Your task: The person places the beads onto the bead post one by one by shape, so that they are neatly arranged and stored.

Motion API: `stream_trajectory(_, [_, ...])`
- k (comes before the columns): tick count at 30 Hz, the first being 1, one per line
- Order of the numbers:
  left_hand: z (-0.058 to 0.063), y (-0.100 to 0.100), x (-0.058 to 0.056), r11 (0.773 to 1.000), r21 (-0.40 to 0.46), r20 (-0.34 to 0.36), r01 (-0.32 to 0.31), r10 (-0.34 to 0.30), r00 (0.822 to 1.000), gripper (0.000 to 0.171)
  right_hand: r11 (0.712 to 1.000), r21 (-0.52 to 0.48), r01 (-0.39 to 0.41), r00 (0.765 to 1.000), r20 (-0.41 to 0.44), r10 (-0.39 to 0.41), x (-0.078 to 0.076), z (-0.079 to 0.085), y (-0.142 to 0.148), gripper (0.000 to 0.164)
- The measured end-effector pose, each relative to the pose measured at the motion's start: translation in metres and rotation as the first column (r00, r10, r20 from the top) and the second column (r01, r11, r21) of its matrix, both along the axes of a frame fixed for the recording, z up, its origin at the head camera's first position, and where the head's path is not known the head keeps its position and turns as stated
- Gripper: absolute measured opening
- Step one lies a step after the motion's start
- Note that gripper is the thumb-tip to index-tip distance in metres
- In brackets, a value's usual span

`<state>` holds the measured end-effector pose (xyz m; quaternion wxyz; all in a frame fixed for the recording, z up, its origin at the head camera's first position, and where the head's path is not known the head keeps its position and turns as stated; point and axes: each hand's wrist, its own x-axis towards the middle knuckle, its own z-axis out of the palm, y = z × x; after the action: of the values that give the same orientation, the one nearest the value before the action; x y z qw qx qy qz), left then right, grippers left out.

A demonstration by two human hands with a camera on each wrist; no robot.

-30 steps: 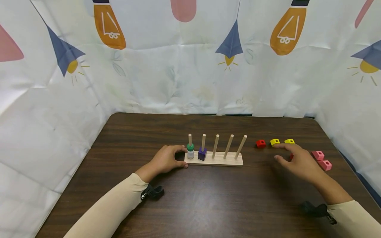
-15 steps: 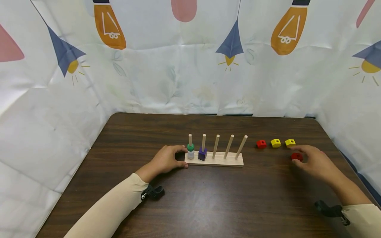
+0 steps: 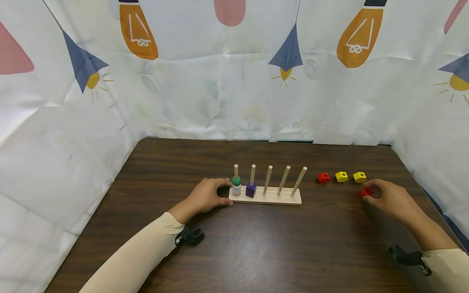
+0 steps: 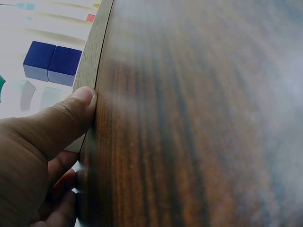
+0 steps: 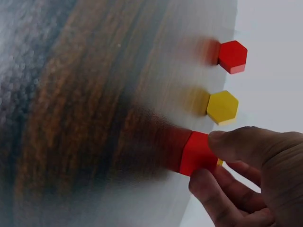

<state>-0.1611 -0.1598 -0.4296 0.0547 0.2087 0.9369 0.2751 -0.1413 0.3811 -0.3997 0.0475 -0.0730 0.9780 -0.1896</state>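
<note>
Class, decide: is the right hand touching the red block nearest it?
Touching: the right wrist view shows the right hand with its thumb and a fingertip against opposite sides of the red block.

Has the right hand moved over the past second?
Yes. In the head view, the right hand has shifted rightward, farther from the wooden peg board, and now pinches a red block.

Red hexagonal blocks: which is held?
The rightmost red hexagonal block, pinched by the right hand; the other red hexagonal block sits left of both yellow blocks.
</note>
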Motion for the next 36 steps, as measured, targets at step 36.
stream_trajectory(36, [0.001, 0.000, 0.001, 1.000, -0.001, 0.016, -0.005, 0.005, 1.000, 0.055, 0.963, -0.120, -0.241, 0.945, -0.254, 0.205, -0.011, 0.078, -0.104, 0.027])
